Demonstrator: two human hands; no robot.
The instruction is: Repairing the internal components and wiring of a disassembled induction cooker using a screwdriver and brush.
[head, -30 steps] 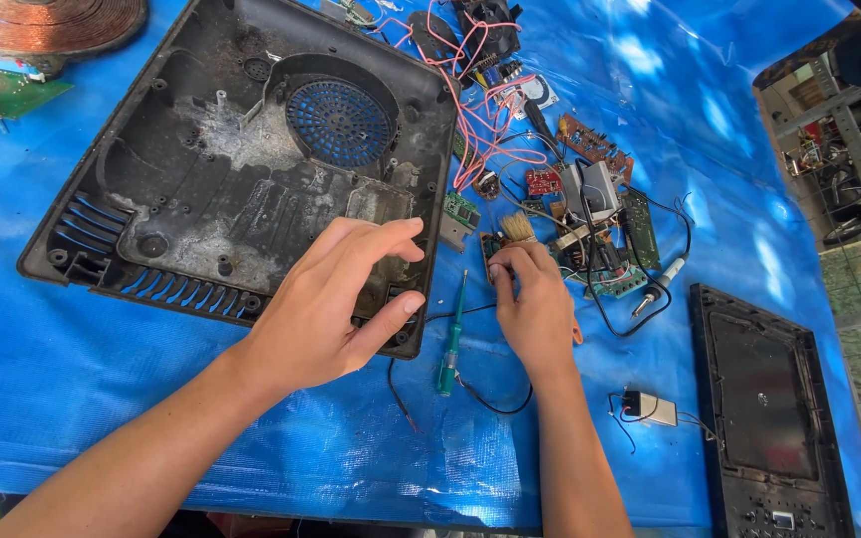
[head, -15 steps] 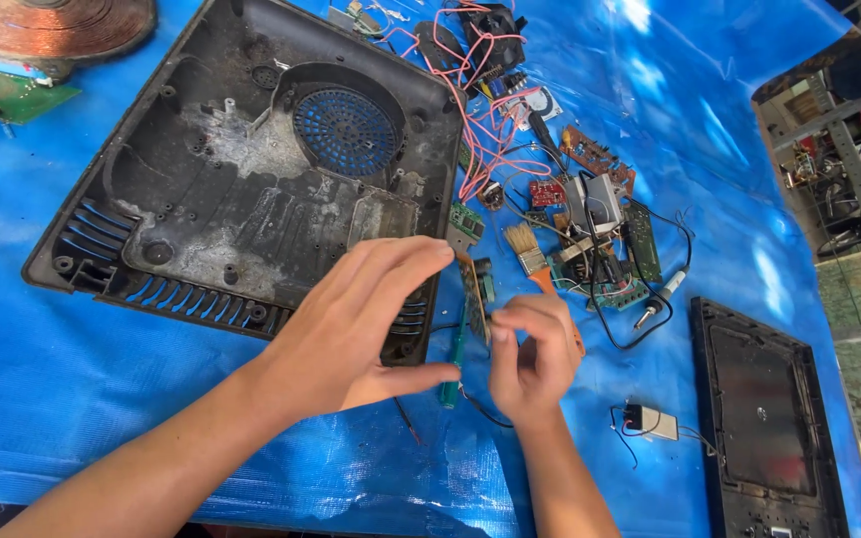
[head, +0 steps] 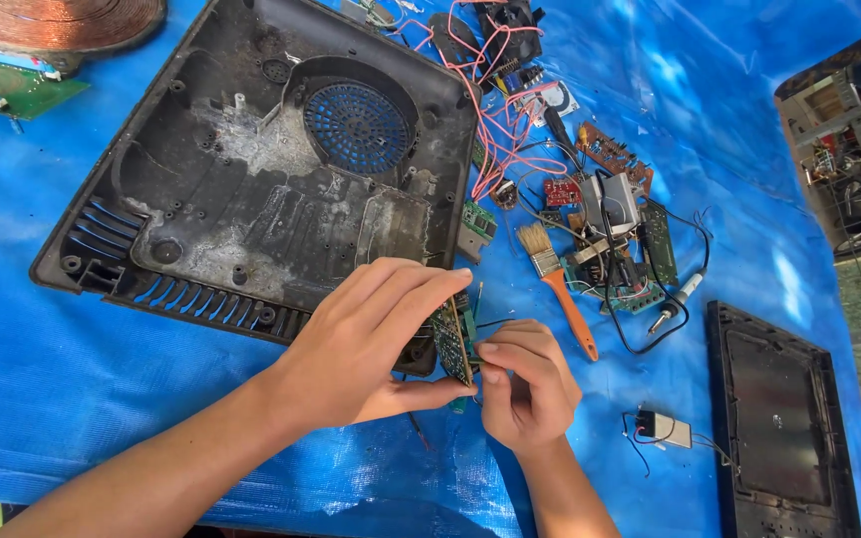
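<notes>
My left hand (head: 366, 349) pinches a small green circuit board (head: 450, 342) on edge between thumb and fingers, just in front of the near right corner of a dusty black cooker base shell (head: 251, 189). My right hand (head: 525, 384) is closed beside the board, fingertips touching its right edge, where a thin black wire leaves it. A slim tool tip shows below the hands; what holds it is hidden.
An orange-handled brush (head: 560, 289) lies right of the hands. Circuit boards and tangled red and black wires (head: 600, 209) sit beyond it. A black glass panel (head: 779, 418) lies at right, a small white part with wires (head: 665, 428) near it, a copper coil (head: 52, 20) at top left.
Both hands have drawn together near the shell's corner and lifted the small green board upright. The brush, earlier under my right hand, now lies uncovered on the blue sheet.
</notes>
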